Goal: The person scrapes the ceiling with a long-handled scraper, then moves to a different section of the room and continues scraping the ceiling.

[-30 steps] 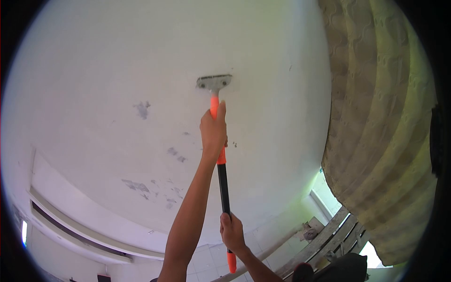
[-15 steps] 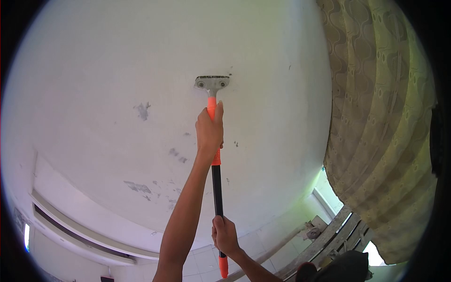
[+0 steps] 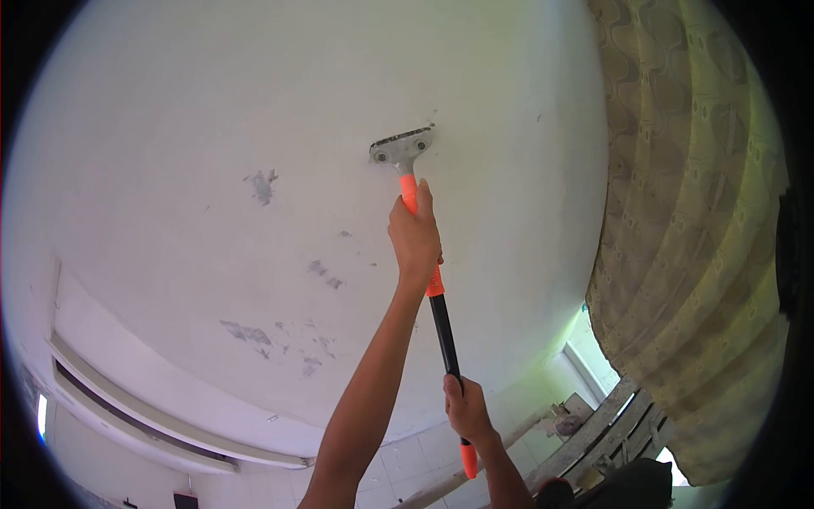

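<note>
A long-handled scraper [image 3: 441, 318] slants across the middle of the view, its wide metal head tilted with the left end lower. The blade edge lies at the white painted surface [image 3: 475, 212], close to a small dark mark. My left hand [image 3: 415, 237] is wrapped round the orange grip just under the head, thumb along the handle. Lower down, my right hand [image 3: 468, 410] is closed round the black shaft above the orange end cap. Grey bare patches [image 3: 263, 187] show on the surface left of the scraper.
A patterned curtain [image 3: 687, 229] hangs along the right side. Below it are wooden slats [image 3: 615, 437] and a dark object [image 3: 636, 485] at the bottom edge. A white ledge with a dark slot [image 3: 144, 416] runs along the lower left. Pale tiles [image 3: 407, 462] line the bottom.
Both hands and the scraper have shifted right in view. The scraper has tilted, so its head now leans left of the lower end and its blade edge is slanted.
</note>
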`<action>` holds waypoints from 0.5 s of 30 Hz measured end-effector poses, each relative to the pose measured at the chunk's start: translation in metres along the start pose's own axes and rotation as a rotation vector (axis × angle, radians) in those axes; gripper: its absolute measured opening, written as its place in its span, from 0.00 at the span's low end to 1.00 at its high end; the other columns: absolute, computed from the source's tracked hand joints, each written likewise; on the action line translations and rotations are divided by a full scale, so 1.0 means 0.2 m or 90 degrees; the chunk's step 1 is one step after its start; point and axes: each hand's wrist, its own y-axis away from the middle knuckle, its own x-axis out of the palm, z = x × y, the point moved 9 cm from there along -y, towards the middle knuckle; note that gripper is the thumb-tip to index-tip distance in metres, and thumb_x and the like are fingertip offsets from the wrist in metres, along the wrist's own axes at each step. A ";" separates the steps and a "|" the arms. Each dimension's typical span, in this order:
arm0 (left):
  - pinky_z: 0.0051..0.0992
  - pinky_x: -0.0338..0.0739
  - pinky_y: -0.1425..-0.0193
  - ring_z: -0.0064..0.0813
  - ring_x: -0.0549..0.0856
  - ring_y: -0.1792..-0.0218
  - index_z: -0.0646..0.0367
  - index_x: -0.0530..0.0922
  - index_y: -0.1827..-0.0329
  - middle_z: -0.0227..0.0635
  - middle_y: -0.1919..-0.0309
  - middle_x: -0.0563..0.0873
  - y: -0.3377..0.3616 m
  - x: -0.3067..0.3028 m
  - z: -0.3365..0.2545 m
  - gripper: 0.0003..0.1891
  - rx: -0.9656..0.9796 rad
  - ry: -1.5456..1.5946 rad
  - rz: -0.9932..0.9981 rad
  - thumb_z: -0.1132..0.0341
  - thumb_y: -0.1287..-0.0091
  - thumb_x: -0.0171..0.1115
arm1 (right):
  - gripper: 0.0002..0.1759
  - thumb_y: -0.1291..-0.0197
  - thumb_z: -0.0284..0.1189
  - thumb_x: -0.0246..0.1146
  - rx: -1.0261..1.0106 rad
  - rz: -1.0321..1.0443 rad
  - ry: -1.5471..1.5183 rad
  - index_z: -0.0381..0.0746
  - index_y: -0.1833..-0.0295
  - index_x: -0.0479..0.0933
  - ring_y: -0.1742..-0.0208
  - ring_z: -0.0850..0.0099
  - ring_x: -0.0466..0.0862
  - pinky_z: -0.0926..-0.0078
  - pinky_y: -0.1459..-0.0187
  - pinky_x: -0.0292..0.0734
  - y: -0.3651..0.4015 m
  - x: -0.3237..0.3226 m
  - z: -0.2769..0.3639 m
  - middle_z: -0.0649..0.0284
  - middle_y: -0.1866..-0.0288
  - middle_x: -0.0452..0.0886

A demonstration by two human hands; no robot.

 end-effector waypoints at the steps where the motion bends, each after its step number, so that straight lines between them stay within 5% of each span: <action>1: 0.29 0.66 0.91 0.23 0.67 0.93 0.58 0.63 0.70 0.28 0.85 0.67 0.00 0.01 0.00 0.24 0.007 0.014 -0.005 0.48 0.22 0.52 | 0.27 0.22 0.49 0.51 0.000 -0.001 0.013 0.42 0.73 0.68 0.84 0.84 0.67 0.79 0.81 0.63 -0.02 -0.02 0.00 0.75 0.84 0.66; 5: 0.29 0.66 0.92 0.23 0.66 0.93 0.57 0.62 0.71 0.27 0.86 0.65 -0.02 0.03 0.04 0.24 0.011 0.051 -0.003 0.48 0.22 0.52 | 0.30 0.24 0.50 0.55 0.056 -0.020 0.041 0.37 0.73 0.69 0.76 0.79 0.63 0.69 0.74 0.63 -0.02 -0.10 0.01 0.69 0.82 0.65; 15: 0.32 0.70 0.89 0.27 0.71 0.88 0.62 0.67 0.67 0.33 0.81 0.72 -0.02 0.06 0.07 0.25 -0.005 0.045 -0.035 0.47 0.21 0.50 | 0.29 0.24 0.49 0.56 0.041 -0.034 0.043 0.39 0.75 0.69 0.77 0.82 0.61 0.72 0.75 0.58 -0.10 -0.26 -0.02 0.74 0.82 0.63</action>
